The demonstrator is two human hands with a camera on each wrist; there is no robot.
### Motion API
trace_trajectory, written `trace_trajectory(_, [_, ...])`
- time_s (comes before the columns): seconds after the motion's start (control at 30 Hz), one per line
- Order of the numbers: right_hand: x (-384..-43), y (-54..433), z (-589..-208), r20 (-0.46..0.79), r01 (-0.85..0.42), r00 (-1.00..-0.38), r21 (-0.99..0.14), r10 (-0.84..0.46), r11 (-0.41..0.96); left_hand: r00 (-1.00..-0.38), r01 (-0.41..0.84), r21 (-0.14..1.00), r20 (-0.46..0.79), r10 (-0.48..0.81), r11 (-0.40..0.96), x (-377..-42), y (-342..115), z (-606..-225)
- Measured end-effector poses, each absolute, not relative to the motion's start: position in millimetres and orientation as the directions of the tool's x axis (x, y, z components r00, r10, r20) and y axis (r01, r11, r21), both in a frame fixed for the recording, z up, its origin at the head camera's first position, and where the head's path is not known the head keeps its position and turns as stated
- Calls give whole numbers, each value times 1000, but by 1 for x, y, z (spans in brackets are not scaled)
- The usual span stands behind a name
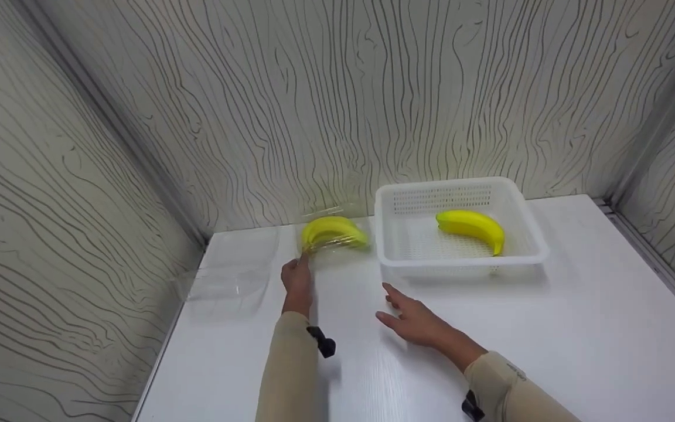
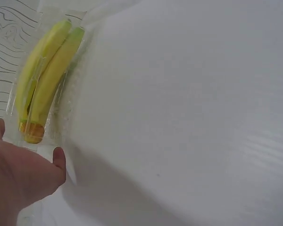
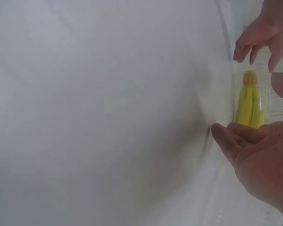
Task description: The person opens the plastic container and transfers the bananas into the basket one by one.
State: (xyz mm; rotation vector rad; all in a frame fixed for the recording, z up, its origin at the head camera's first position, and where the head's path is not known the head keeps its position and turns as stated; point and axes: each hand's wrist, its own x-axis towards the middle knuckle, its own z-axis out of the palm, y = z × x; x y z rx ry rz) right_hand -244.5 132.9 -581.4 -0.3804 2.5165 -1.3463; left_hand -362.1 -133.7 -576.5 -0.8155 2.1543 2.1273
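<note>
Two yellow bananas, joined at the stem, lie inside a clear plastic container at the back of the white table. My left hand is at the container's near end, close to the stem. In the left wrist view its thumb and a finger are spread apart on either side of that end. My right hand hovers over the table in front of the white basket, fingers extended and thumb apart, holding nothing. Inside the basket rests a single banana.
More clear plastic containers stand at the table's left edge, one overhanging it. The basket has perforated walls and sits near the back wall. Patterned panels enclose the table on the left, back and right.
</note>
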Motion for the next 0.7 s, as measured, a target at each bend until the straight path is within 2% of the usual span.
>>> trace_trajectory(0.47, [-253, 124, -581, -126, -47, -947, -855, -295, 517, -832, -303, 953, -269, -485, -8, -352, -130, -583])
trace_trajectory(0.7, [-270, 115, -581, -187, 60, -957, -873, -219, 484, -821, -324, 945, -254, -511, 51, -341, -141, -590])
